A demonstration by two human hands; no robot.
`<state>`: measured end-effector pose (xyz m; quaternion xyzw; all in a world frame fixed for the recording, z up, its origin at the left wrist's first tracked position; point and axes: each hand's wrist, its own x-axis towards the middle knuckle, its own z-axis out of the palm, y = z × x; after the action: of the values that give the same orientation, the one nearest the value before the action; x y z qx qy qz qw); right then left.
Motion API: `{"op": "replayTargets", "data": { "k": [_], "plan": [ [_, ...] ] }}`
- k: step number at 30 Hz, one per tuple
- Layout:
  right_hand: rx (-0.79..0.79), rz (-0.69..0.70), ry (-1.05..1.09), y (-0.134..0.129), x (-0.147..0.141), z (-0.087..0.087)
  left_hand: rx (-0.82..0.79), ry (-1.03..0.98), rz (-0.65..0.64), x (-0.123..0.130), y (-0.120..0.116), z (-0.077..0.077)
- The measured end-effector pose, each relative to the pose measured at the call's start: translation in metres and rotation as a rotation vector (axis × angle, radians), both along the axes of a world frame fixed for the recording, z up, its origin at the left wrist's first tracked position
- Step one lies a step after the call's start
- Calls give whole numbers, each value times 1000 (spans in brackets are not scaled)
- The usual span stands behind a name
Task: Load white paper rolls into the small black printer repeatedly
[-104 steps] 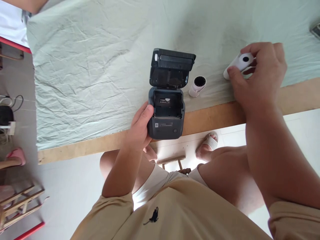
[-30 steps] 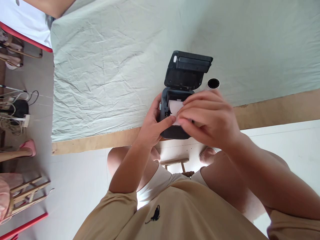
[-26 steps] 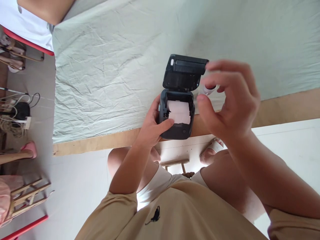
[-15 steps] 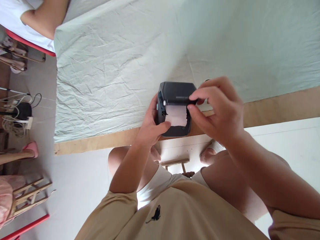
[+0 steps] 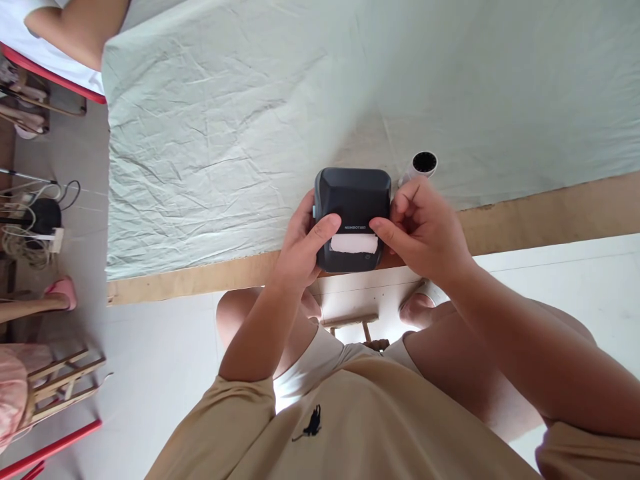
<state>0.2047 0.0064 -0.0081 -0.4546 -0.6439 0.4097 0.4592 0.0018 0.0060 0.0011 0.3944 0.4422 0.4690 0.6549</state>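
Between my hands is a small dark label printer (image 5: 353, 197), its lid closed, held over the table's front edge. A torn-edged strip of white paper (image 5: 354, 244) sticks out of the slot below the lid. My left hand (image 5: 304, 245) wraps round the printer's left side, thumb on top near the lid's front. My right hand (image 5: 425, 230) grips the right side, thumb on the lid's front corner and fingers curled against the edge. Just beyond my right hand lies a white cylinder with a dark round end (image 5: 424, 163).
A wrinkled pale green cloth (image 5: 225, 133) covers the table, leaving a bare wooden edge (image 5: 200, 280) in front. Another person's arm (image 5: 83, 30) rests at the far left corner. On the floor at left are tangled cables (image 5: 30, 233) and a wooden stool (image 5: 65, 387).
The printer's raised lid has come down and is shut over the paper. My left thumb moved up onto the lid, and my right hand lowered to the printer's side, uncovering the white cylinder.
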Motion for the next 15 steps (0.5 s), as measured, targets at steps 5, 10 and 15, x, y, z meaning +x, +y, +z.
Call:
{"op": "replayTargets", "data": {
  "k": [5,10,15],
  "plan": [
    [-52,33,13,2,3,2,32,-28,15,0,0,-2],
    [-80,30,27,2,3,7,-82,-53,87,5,2,-1],
    [-128,72,64,2,3,13,-192,-40,195,8,4,-1]
  ]
}}
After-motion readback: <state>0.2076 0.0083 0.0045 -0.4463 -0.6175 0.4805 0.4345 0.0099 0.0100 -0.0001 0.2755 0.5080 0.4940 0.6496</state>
